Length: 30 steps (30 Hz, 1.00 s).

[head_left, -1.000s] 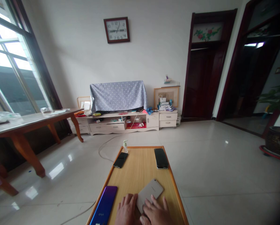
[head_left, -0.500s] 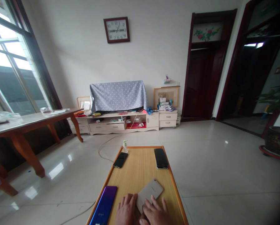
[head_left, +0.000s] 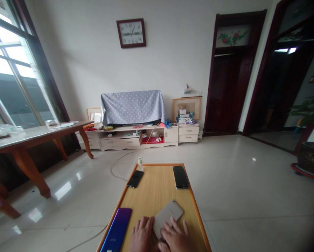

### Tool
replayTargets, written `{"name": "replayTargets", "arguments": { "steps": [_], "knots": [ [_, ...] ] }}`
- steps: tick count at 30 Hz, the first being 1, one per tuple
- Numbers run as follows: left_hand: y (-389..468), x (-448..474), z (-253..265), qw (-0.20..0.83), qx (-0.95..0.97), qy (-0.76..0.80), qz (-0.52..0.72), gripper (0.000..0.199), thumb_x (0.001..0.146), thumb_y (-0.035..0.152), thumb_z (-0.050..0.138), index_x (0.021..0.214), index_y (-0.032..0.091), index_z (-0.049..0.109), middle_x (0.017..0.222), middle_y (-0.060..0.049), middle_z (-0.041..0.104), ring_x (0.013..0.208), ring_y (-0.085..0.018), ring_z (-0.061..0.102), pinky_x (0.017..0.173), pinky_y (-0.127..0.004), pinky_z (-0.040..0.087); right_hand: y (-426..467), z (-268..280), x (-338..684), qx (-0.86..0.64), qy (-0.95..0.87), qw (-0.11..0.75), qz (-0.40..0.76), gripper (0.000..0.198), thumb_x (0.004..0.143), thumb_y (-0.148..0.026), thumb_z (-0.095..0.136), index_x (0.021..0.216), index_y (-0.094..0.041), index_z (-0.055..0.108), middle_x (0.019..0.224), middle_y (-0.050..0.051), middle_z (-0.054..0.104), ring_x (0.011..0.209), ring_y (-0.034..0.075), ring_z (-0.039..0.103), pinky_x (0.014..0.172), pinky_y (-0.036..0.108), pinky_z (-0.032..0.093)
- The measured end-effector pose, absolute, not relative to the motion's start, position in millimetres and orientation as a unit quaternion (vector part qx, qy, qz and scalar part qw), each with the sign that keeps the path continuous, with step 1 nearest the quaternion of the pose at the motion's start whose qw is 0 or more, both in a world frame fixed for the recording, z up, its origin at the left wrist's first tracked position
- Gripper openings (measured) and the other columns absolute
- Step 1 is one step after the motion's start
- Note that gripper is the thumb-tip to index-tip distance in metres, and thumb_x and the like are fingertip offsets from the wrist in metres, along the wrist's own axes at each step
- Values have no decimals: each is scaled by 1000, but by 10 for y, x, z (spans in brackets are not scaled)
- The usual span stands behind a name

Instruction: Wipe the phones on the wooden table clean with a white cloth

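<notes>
A silver-white smartphone (head_left: 169,213) lies back up and aslant on the wooden tabletop (head_left: 153,190). My left hand (head_left: 141,235) rests at its left edge, fingers bent forward over the wood and the index fingertip touching the phone. On the lower right of the phone lies my right hand (head_left: 176,238), its fingers spread, some of them on the back cover and the outermost on the wood. The thumbs are partly hidden low in the view. Left of my hands is a purple-blue smartphone (head_left: 118,229), back up.
Two dark smartphones lie farther up the table, one at the left edge (head_left: 135,179) and one at the right (head_left: 180,177). A clear pump bottle (head_left: 140,163) stands by the far left corner. A cable (head_left: 93,236) runs over the floor. Beyond is a white TV cabinet (head_left: 157,140).
My right hand has shifted slightly to the right and forward across the silver-white smartphone. My left hand and the smartphones look unmoved.
</notes>
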State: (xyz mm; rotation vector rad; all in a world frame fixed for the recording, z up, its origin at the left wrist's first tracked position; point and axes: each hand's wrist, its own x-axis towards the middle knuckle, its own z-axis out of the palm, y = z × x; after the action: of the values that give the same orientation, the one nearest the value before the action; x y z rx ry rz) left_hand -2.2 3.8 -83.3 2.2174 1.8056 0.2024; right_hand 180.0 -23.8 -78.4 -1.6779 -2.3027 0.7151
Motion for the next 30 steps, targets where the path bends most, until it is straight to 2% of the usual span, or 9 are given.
{"name": "replayTargets", "arguments": {
  "steps": [3,10,18,24,30],
  "knots": [
    [49,-33,-862,135,765,626,68,68,72,47,58,137,26,55,132,-8,59,119,-26,52,100,-33,36,-233,-788,1771,-562,-783,93,249,41,95,-50,48,134,-41,59,152,1,46,146,38,29,113,75,12],
    [16,-23,-830,144,769,616,85,70,74,56,58,136,24,55,130,-10,59,120,-28,52,101,-35,37,-234,-695,1856,-574,-773,117,244,38,100,-44,38,130,-40,61,150,1,50,144,32,36,115,72,9],
    [46,-34,-859,141,765,624,69,68,73,47,59,137,25,55,132,-8,58,121,-27,51,102,-34,36,-222,-869,1760,-560,-785,90,248,49,91,-53,54,139,-40,54,155,2,42,148,38,25,115,73,8],
    [23,-14,-831,136,765,625,72,65,74,51,57,135,26,56,130,-8,60,119,-27,53,100,-34,37,-214,-809,1757,-569,-776,82,259,44,92,-37,49,135,-41,57,153,-2,44,147,35,28,115,73,10],
    [25,-7,-825,137,767,623,77,67,74,53,58,135,26,56,130,-9,60,119,-28,53,100,-35,38,-217,-778,1755,-574,-773,88,257,42,92,-35,48,131,-42,60,152,-3,47,146,35,31,114,73,14]
  ]
}}
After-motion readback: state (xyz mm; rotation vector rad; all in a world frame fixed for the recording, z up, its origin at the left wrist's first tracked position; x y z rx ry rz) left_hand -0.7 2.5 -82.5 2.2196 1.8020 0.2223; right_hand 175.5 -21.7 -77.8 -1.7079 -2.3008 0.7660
